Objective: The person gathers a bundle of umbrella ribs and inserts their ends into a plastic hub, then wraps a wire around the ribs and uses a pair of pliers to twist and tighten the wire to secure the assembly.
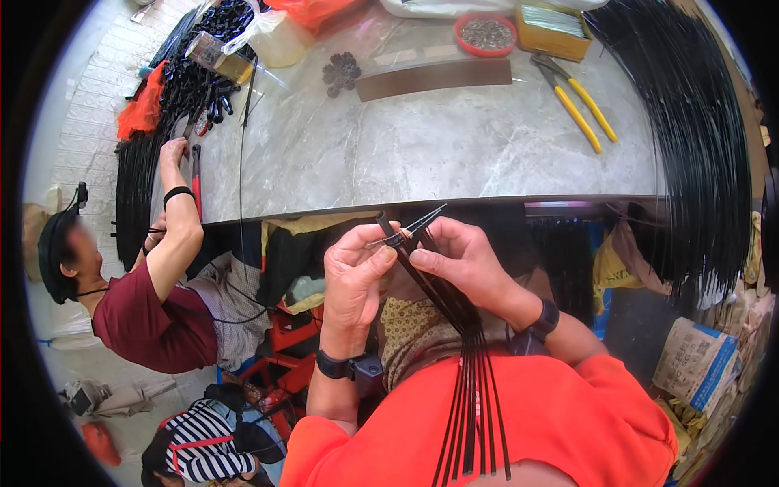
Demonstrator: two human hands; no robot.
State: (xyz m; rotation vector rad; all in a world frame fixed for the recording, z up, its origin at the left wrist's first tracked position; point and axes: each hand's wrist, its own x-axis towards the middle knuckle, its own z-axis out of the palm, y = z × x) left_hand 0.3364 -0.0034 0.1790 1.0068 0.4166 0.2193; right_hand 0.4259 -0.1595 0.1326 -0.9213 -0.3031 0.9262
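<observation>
A bundle of thin black ribs (442, 292), like those of an umbrella frame, slants between my hands in front of the table's near edge. Its lower ends fan out over my lap. My left hand (357, 272) pinches the upper end between thumb and fingers. From the other side, my right hand (464, 258) closes its thumb and forefinger on the same end. Thin silvery wires (428, 217) cross there and stick out past my right fingertips. How the wires pass around the ribs is too small to make out.
On the table (454, 146) lie yellow-handled cutters (578, 105), a brown strip (434, 79) and small black round parts (341, 73). Behind are a red dish (459, 37) and a yellow box (552, 45). Long black ribs (690, 138) hang at right. A co-worker (158, 329) works at left.
</observation>
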